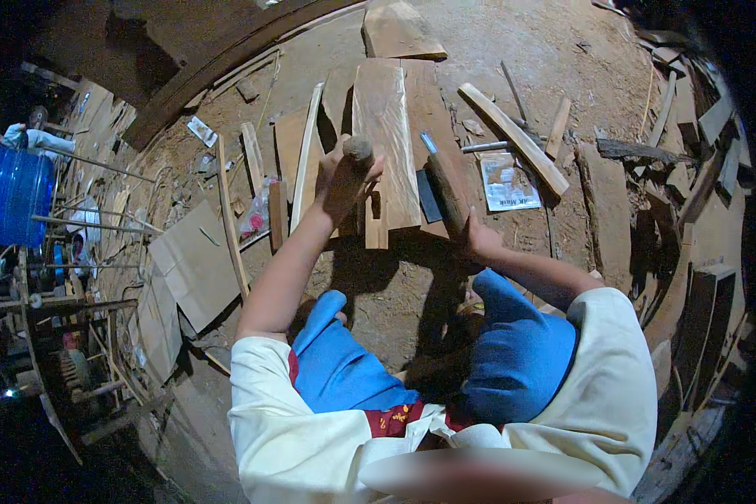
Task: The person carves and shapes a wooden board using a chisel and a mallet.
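The left hand (pixel 343 178) is closed around a round-ended wooden handle (pixel 359 150), held over a pale-edged plank (pixel 388 126) and a slotted wood piece (pixel 377 238). By the curled right hand (pixel 483 240), a thick wooden shaft (pixel 450 189), possibly a mallet's, is gripped at its near end. Farther right, a printed packet (pixel 509 181) is laid beside a wooden strip (pixel 517 139).

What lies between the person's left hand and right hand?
In the head view, from left hand to right hand: part of the pale plank, a dark rectangular piece, then the brown-handled tool.
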The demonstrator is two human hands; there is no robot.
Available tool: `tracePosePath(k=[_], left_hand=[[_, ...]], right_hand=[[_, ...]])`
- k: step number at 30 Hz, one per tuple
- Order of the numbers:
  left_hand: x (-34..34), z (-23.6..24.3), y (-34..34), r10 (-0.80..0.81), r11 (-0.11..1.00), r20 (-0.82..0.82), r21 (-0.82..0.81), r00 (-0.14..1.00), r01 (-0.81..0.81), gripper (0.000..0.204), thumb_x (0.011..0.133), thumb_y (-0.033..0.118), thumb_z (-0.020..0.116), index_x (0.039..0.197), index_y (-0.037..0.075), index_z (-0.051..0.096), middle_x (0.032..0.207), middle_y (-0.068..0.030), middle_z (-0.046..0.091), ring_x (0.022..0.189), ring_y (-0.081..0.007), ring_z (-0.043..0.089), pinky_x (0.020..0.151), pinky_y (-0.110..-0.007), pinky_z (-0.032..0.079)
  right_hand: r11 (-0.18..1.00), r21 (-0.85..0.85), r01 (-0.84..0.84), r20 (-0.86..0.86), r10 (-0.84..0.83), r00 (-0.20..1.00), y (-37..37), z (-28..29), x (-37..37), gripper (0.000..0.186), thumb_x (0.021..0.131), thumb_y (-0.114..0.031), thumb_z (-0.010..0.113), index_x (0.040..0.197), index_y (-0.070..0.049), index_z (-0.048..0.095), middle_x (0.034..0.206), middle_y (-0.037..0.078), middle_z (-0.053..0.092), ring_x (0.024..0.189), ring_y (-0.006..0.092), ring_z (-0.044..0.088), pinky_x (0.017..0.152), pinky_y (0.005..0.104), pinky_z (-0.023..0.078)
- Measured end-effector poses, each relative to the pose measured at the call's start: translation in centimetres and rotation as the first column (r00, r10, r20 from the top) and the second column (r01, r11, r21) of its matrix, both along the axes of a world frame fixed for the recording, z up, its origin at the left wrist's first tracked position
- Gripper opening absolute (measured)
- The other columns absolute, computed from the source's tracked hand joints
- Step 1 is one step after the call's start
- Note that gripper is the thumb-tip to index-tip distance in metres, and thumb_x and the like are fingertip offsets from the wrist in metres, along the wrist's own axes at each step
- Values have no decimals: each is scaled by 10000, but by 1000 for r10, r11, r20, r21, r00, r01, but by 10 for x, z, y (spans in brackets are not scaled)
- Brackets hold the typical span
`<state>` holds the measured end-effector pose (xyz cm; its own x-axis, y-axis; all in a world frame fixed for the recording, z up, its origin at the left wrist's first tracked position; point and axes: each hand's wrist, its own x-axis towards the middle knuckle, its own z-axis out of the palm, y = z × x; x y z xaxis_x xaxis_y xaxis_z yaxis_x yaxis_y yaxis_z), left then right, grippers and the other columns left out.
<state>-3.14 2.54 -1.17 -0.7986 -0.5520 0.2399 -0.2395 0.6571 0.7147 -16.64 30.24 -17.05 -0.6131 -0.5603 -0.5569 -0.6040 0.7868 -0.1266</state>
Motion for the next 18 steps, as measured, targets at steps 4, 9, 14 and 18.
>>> tracePosePath(k=[4, 9, 14, 18], left_hand=[[2, -3, 1, 33, 999, -18, 44, 999, -32, 251, 710, 253, 713, 714, 50, 566, 621, -55, 556, 558, -185, 558, 550, -319, 456], [3, -9, -4, -44, 993, -112, -114, 993, 31, 428, 724, 309, 686, 930, 17, 449, 660, -189, 569, 662, -379, 595, 562, -396, 483], [0, 0, -1, 23, 992, -106, 129, 994, -9, 338, 716, 270, 706, 853, 32, 509, 652, -102, 580, 604, -249, 584, 548, -344, 463], [-1, 3, -3, 13, 968, -118, 249, 993, 17, 289, 732, 256, 700, 818, 32, 541, 632, -67, 572, 599, -160, 574, 547, -310, 452]], right_hand=[[998, -50, -24, -11, 23, 1000, -4, 13, -19, 938, 627, -385, 716, 1321, -28, 197, 924, 187, 620, 872, 356, 608, 850, 630, 300], [990, -106, -88, -147, 72, 986, -2, 43, -77, 414, 582, -337, 724, 813, -7, 627, 806, 191, 622, 777, 345, 620, 706, 459, 478], [964, 1, -268, 16, 268, 963, -22, 99, -111, 314, 608, -327, 669, 716, -34, 635, 704, 188, 624, 655, 318, 620, 607, 407, 494], [943, -135, -304, 33, 311, 950, -57, 159, -105, 395, 680, -374, 677, 680, 15, 616, 589, 176, 585, 554, 270, 587, 547, 384, 451]])
